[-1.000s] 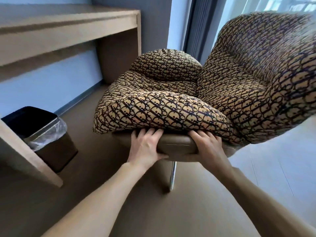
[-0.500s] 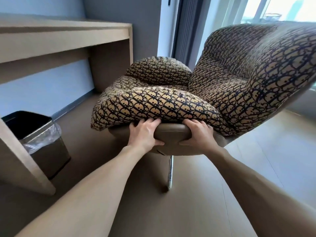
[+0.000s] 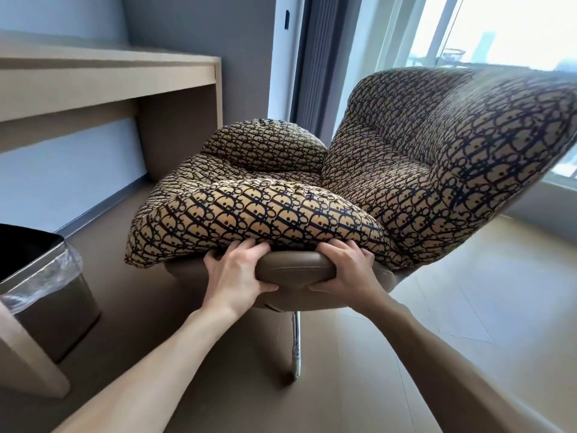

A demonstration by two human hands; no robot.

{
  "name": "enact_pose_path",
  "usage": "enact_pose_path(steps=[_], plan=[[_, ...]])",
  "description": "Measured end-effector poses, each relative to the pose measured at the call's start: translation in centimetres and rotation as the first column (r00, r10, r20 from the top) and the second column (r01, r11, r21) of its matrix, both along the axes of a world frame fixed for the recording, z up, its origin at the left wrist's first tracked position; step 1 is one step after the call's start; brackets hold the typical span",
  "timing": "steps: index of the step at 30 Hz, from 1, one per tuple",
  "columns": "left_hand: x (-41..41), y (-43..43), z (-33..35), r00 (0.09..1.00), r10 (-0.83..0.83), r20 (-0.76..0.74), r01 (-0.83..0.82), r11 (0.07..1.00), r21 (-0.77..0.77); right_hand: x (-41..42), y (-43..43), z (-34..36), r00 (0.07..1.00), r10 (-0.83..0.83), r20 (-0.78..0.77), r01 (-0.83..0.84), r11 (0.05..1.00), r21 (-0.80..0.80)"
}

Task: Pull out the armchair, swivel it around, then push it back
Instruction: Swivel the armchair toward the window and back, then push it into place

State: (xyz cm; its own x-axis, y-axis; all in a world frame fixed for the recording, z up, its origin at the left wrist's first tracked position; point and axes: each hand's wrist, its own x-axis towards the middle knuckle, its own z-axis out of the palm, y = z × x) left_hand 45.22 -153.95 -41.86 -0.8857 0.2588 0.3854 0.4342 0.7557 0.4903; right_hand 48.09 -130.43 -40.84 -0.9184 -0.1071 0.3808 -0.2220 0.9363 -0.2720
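Bare floor [image 3: 468, 307] lies open rightward; left hand [image 3: 237, 273] and right hand [image 3: 346, 270] clamp the patterned padded armchair [image 3: 390, 170] by its brown shell rim, beside the beige wooden desk [image 3: 109, 79].

Just above both hands, the armchair [image 3: 359, 182] cover carries a dark repeating print of letter-like shapes on tan, row upon row, but no word of it reads clearly. Nothing else here bears any readable text, label, number or sign.
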Motion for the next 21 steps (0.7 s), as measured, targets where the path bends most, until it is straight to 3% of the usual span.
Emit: enact_pose_path(steps=[10,21], plan=[[-7.5,-4.0,0.4,0.998,0.05,0.048,-0.053,0.996,0.069,-5.5,-5.8,0.5,0.999,-0.036,0.002,0.036,0.998,-0.044],[-13.7,-6.6,0.2,0.999,0.016,0.041,-0.017,1.0,0.006,-10.9,-9.1,0.4,0.996,-0.091,0.017,0.092,0.995,-0.043]])
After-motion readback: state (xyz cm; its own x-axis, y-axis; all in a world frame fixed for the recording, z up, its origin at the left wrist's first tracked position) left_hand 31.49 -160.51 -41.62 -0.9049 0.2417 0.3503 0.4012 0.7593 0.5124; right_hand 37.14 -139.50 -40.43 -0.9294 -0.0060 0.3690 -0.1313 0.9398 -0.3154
